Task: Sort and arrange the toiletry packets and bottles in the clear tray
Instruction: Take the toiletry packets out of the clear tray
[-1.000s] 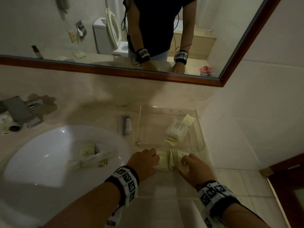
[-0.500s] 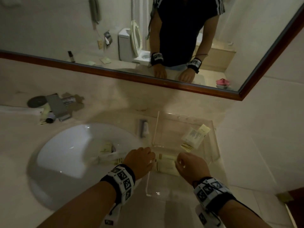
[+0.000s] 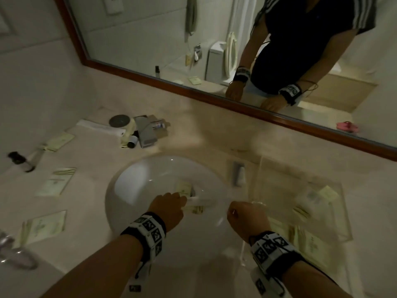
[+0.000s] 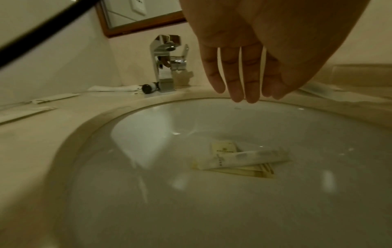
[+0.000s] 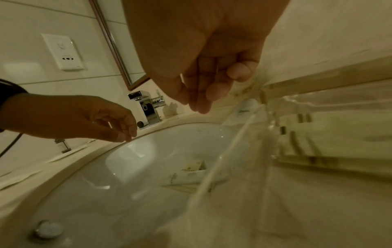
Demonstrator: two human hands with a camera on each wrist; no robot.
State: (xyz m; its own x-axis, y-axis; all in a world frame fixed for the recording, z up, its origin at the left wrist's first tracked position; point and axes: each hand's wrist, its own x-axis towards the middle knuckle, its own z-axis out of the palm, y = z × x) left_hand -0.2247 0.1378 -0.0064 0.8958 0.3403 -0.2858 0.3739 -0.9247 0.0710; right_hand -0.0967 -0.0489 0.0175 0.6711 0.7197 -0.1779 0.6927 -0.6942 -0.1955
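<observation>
The clear tray stands on the counter right of the sink. Pale packets lie in it, one near the back and a stack at the front. A few more packets lie at the bottom of the sink. My left hand hovers over the basin above them, fingers straight and empty. My right hand hangs beside the tray's left wall with fingers loosely curled and nothing in them.
Several packets and a small dark-capped bottle lie on the counter left of the sink. A small tube rests between sink and tray. The faucet stands behind the basin, with a mirror above.
Both hands have left the packets at the tray's front. The left hand moved left over the sink; the right drew back to the tray's left wall. The head view swung left.
</observation>
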